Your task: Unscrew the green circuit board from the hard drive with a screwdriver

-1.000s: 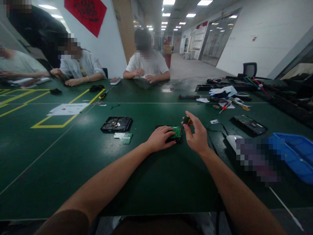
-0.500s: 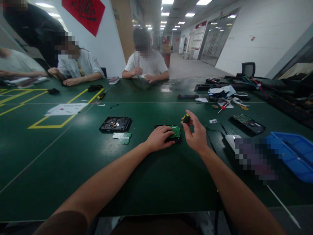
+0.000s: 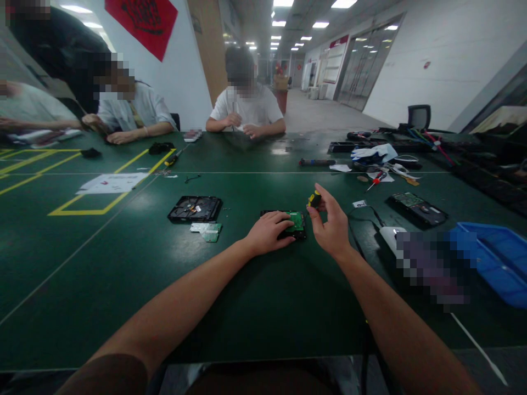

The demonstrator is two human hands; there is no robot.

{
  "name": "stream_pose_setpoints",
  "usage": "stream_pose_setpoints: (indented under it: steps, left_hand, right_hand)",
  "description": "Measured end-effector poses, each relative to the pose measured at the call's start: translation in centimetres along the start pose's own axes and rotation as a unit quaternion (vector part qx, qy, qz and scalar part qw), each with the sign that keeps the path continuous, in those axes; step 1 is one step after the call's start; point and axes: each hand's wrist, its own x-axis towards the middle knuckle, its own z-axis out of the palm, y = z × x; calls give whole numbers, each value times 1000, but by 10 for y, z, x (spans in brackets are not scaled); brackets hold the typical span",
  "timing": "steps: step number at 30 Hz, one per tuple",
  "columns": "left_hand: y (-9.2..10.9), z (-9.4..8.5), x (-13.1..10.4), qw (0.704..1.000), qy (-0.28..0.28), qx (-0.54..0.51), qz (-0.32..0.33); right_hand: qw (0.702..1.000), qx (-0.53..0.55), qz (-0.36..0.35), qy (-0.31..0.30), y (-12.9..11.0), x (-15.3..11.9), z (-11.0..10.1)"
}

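On the green tabletop lies a hard drive, its green circuit board facing up. My left hand holds it from the left, fingers across the top and thumb along the near edge, covering much of it. My right hand is closed around the yellow-and-black handle of a screwdriver at the drive's right end. The shaft is barely visible, and I cannot tell whether its tip touches a screw. Left of my hands sits another hard drive, with a loose circuit board just in front of it.
On the right are a third hard drive, a partly blurred device with a cable and a blue tray. Farther back lie a red screwdriver and gloves. A paper sheet lies left. Other people sit across the table.
The screwdriver handle has turned slightly in my right fingers, showing more yellow. My left hand and the hard drive stay in place.
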Motion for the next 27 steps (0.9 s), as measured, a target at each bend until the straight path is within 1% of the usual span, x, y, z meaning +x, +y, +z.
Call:
stream_pose_setpoints:
  steps: [4,9,16,22,27]
  left_hand:
    - [0,1,-1,1000,5,5,3]
    - [1,-1,-1,1000,5,7,4]
    - [2,-1,-1,1000,4,-2,1]
    - [2,-1,-1,1000,2,-2,1]
    - [2,-1,-1,1000,4,5,2]
  right_hand:
    - [1000,20,-2,-19,-1,-1,0]
    - [1000,-14,-27,0,-5,1,-3]
    - [1000,-7,-22,-5,-4,2,-3]
    - [999,-34,-23,19,-5,2,-4]
    - [999,-43,-16,22,-6,2,-3]
